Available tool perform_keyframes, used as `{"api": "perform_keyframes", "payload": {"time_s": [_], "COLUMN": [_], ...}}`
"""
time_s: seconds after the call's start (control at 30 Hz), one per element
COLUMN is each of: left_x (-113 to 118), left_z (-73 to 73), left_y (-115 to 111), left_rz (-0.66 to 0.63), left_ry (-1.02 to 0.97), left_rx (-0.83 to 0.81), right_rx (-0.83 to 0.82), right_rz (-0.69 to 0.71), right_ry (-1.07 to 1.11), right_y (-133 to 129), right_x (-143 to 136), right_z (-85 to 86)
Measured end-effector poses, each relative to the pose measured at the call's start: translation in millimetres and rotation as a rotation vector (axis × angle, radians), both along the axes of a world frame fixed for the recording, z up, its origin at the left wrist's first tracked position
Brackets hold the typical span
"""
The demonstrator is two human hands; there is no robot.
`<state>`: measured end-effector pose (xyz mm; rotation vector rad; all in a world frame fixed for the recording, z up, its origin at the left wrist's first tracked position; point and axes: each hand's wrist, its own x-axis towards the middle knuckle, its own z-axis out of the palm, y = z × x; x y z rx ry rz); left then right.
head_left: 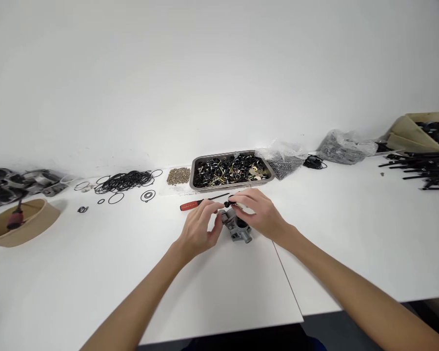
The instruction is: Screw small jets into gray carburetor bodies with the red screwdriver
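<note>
A grey cast-metal carburetor body (237,228) stands on the white table in front of me. My left hand (201,226) is closed at its upper left side, thumb and index finger against the metal. Just above the body, my right hand (258,212) pinches a small black part (228,203) between thumb and fingers; its exact kind is partly hidden by the fingertips. The left index fingertip comes close to this black part, and I cannot tell whether it touches. Behind the left hand lies a red-handled screwdriver (190,205), its shaft pointing right.
A metal tray (195,187) of mixed small parts stands at the wall, beside a pile of brass pieces (178,176). Black O-rings (126,182) lie left. A beige container (25,229) holds another screwdriver (15,218). Plastic bags (346,146) and black rods (431,168) are right.
</note>
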<state>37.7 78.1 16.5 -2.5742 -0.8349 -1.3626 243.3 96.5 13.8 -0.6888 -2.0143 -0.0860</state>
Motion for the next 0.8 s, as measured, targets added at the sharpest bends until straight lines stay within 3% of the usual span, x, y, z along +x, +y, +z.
{"api": "perform_keyframes", "payload": {"time_s": [0.27,0.57,0.67,0.8], "left_x": [8.3,11.2,11.7,8.7], "left_z": [-0.8,4.5,4.1,3.0], "left_y": [-2.3,-2.6,-2.1,-0.3], "left_rz": [0.065,-0.066,-0.08,-0.102], "left_ry": [-0.06,-0.23,-0.326,-0.454], "left_rx": [-0.031,-0.389,-0.495,-0.572], "right_rx": [0.146,0.119,0.037,-0.254], "right_rz": [0.026,0.102,0.114,0.112], "right_ry": [-0.174,-0.22,-0.177,-0.042], "right_y": [-9.2,-9.7,-11.0,-15.1], "right_x": [-2.3,-1.0,-1.4,-3.6], "right_z": [4.9,6.3,7.8,9.5]}}
